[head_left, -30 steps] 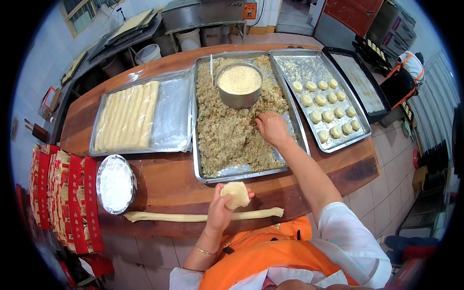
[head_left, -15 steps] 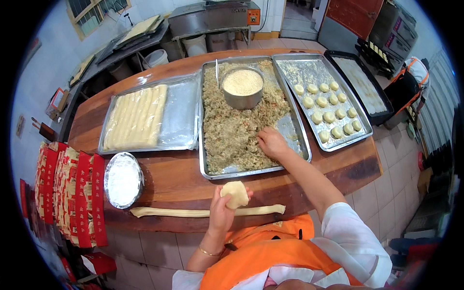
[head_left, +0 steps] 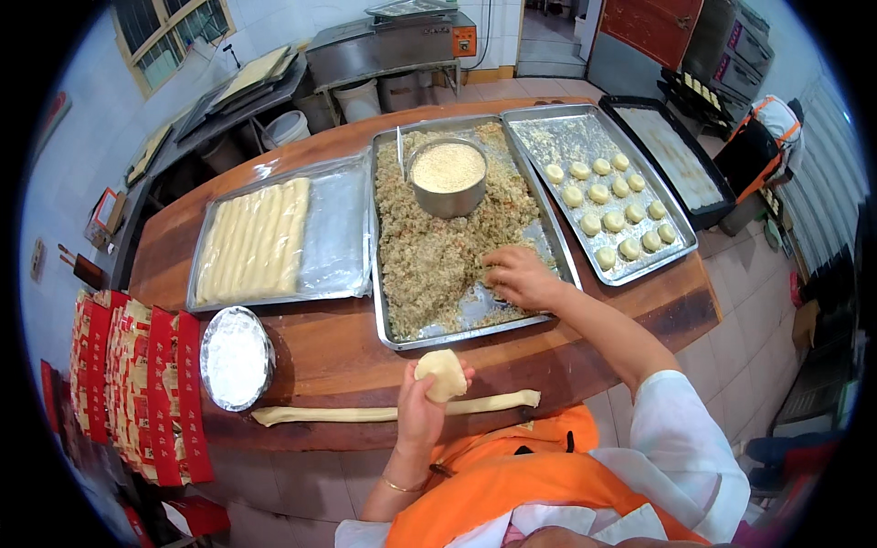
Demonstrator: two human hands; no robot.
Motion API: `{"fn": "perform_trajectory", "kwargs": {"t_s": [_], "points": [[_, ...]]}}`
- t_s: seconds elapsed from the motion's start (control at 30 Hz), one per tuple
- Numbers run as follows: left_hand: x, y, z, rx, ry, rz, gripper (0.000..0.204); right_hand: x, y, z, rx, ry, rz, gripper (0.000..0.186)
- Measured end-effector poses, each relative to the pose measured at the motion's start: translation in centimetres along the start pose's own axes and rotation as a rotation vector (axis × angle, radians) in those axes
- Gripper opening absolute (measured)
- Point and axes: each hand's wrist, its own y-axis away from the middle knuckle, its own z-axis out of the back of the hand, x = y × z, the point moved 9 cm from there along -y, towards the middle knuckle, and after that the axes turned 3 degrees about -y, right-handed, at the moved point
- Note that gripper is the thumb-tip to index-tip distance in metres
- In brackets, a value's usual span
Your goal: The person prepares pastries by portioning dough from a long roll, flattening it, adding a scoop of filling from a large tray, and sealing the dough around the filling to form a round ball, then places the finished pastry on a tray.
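In my left hand (head_left: pixel 422 411) lies a flat round dough wrapper (head_left: pixel 442 374), held up over the table's near edge. My right hand (head_left: pixel 523 277) is down in the crumbly brown-green filling (head_left: pixel 429 256), its fingers curled at the right side of the mound; what they grip is hidden. That filling lies in a big metal tray (head_left: pixel 402 345). Behind my left hand a long dough rope (head_left: pixel 338 415) stretches along the front of the wooden table. A metal pot of pale seeds (head_left: pixel 448 173) sits on the filling.
Left of the filling, a plastic-lined tray (head_left: pixel 343 228) holds several dough rolls (head_left: pixel 256 242). A bowl of white flour (head_left: pixel 235 358) stands near red packages (head_left: pixel 137 384). To the right is a tray (head_left: pixel 557 137) with several round dough pieces (head_left: pixel 613 221), then a dark baking tray (head_left: pixel 671 151).
My right hand has shifted slightly within the filling, its back turned more upward. The left hand still holds the wrapper. The whole view has shifted a little.
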Motion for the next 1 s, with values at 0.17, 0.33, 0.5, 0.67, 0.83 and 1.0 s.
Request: {"fn": "perform_trajectory", "kwargs": {"t_s": [0.17,0.33,0.5,0.67,0.83,1.0], "points": [[0.8,-0.7,-0.7,-0.008,0.087,0.042,0.037,-5.5,2.0,0.1,0.052,0.245,-0.440,0.040],[1.4,-1.6,-2.1,0.030,0.067,0.062,0.037,-6.7,2.6,-3.2,0.079,0.226,-0.406,0.039],[2.5,-2.5,-3.6,0.079,0.087,0.131,0.036,-9.7,2.3,-3.1,0.045,0.218,-0.521,0.036],[2.6,-3.6,-4.2,0.031,0.039,0.105,0.032,-11.1,2.7,-0.8,-0.202,-0.136,-0.748,0.044],[3.0,-5.6,-4.1,0.007,-0.105,0.046,0.026,-8.6,1.1,0.3,-0.234,-0.581,-0.545,0.035],[3.6,-6.4,-4.2,-0.013,-0.197,0.037,0.023,-9.4,1.7,0.4,-0.144,-0.266,-0.680,0.037]]}}
